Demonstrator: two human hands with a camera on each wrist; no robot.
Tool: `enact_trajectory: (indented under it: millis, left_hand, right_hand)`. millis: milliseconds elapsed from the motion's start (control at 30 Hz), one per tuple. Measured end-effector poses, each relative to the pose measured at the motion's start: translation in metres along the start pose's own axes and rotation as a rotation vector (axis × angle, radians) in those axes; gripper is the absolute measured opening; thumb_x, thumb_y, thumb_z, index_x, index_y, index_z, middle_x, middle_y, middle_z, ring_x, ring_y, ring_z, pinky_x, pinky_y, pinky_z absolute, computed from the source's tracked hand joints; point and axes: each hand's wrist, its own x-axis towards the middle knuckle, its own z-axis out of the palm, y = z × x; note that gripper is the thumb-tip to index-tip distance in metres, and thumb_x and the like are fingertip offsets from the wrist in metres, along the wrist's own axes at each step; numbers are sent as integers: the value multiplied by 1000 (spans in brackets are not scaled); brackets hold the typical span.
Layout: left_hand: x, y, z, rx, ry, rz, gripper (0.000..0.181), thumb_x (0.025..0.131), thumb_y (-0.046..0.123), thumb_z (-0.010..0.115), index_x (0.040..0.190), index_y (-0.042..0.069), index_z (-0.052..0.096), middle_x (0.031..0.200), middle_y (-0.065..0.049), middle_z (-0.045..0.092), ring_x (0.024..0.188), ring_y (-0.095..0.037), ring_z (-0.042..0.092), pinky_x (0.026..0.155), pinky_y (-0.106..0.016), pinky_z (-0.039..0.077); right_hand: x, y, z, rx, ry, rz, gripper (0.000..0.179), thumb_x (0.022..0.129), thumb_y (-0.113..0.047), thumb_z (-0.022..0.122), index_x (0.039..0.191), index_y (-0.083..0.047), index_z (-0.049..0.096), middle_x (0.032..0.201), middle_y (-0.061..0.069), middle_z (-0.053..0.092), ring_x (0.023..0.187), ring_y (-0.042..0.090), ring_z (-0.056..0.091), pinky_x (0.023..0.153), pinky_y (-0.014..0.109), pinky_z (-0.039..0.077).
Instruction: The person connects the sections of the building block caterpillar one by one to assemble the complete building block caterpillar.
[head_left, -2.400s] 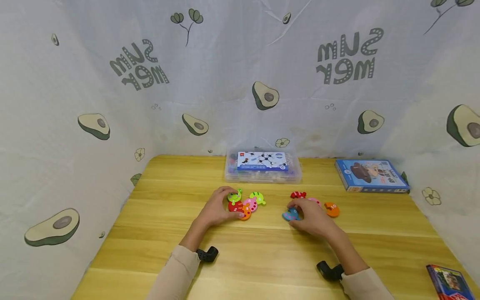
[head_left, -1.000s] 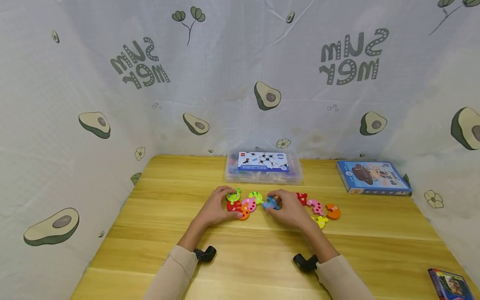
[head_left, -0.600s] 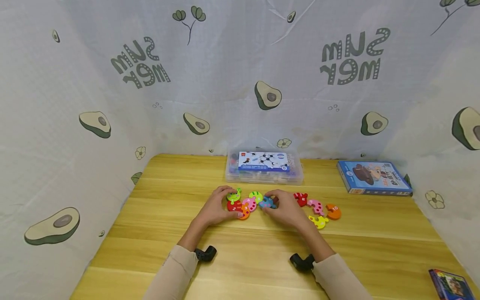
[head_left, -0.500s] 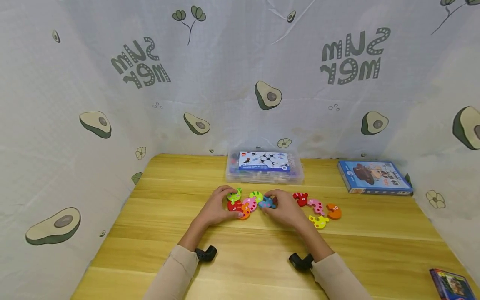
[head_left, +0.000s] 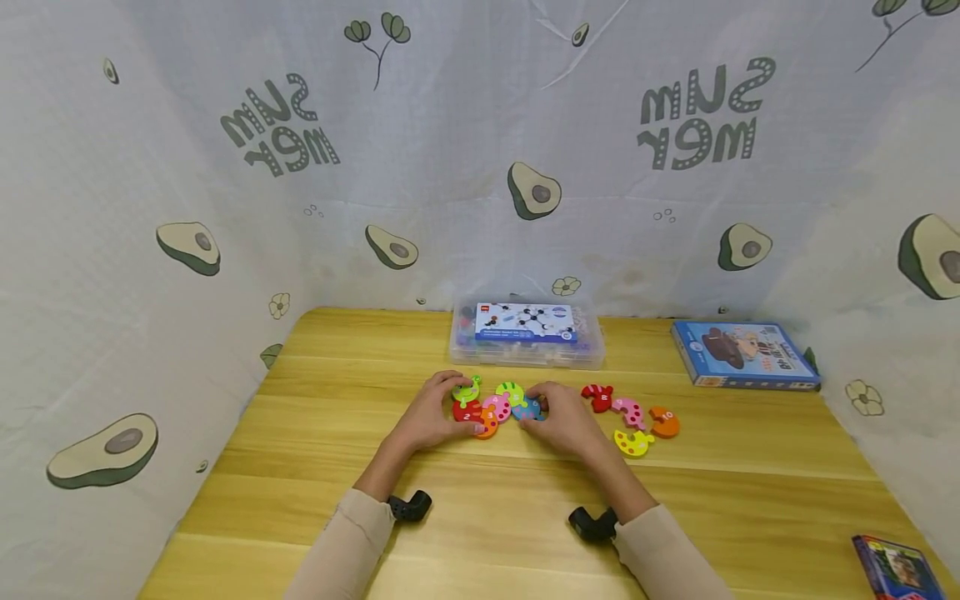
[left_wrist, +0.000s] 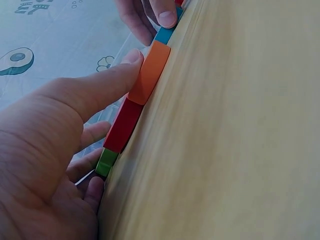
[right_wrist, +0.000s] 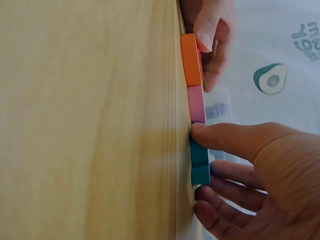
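A row of colourful caterpillar puzzle pieces lies on the wooden table. My left hand (head_left: 429,418) holds its left end, thumb at the orange piece (head_left: 487,424), fingers by the green smiling head (head_left: 467,392). Between these is a red piece (head_left: 465,412); a pink one (head_left: 496,407) and a green striped one (head_left: 511,392) follow to the right. My right hand (head_left: 564,418) pinches a blue puzzle piece (head_left: 527,409) against the row's right end. In the right wrist view my thumb presses this blue piece's near edge, and its far side is hidden.
Right of my right hand lie loose red (head_left: 600,399), pink (head_left: 628,412), yellow (head_left: 632,443) and orange (head_left: 664,422) pieces. A clear plastic case (head_left: 525,357) stands behind the row. A blue box (head_left: 746,353) is at the back right, a small dark box (head_left: 898,568) at the front right.
My right hand has brought the blue piece leftwards from the loose pieces to the green striped one, lately shifting only slightly. My left hand has stayed at the row's left end.
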Motion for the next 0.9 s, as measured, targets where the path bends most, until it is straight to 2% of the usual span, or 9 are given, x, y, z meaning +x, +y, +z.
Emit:
enact_trajectory:
  millis: [200, 367, 467, 667, 900]
  left_hand:
    - [0, 1, 0, 7, 6, 16, 71, 81, 50, 85, 140, 20, 61, 157, -7, 44, 148, -34, 40, 119, -59, 37]
    - [-2, 2, 1, -10, 12, 14, 71, 81, 48, 85, 140, 18, 62, 158, -8, 43, 148, -35, 39, 120, -59, 37]
    - [-2, 1, 2, -16, 14, 8, 70, 81, 47, 85, 140, 18, 62, 158, -7, 43, 149, -35, 38, 120, -59, 36]
    - [-1, -1, 2, -6, 15, 1, 70, 80, 50, 85, 140, 21, 62, 158, -5, 43, 149, -34, 39, 120, -58, 36]
    - [0, 0, 2, -29, 4, 8, 69, 81, 47, 86, 140, 20, 62, 159, -5, 44, 149, -35, 40, 120, -59, 35]
  right_hand:
    - [-1, 5, 0, 62, -12, 13, 45, 86, -27, 85, 125, -8, 71, 117, 9, 71, 103, 22, 65, 93, 45, 57]
    - [-7, 12, -11, 102, -5, 17, 44, 90, -24, 81, 128, -6, 69, 120, 12, 70, 107, 26, 65, 97, 48, 56]
    - [-12, 21, -21, 79, 23, 22, 44, 91, -26, 79, 129, -6, 68, 120, 12, 70, 106, 27, 64, 96, 49, 55]
    - [-20, 40, -42, 22, 65, 30, 44, 91, -26, 79, 128, -4, 69, 111, 13, 69, 96, 26, 60, 87, 43, 55]
    - [-31, 59, -59, 16, 87, 32, 45, 90, -21, 80, 127, 2, 67, 113, 18, 69, 92, 28, 60, 82, 40, 56]
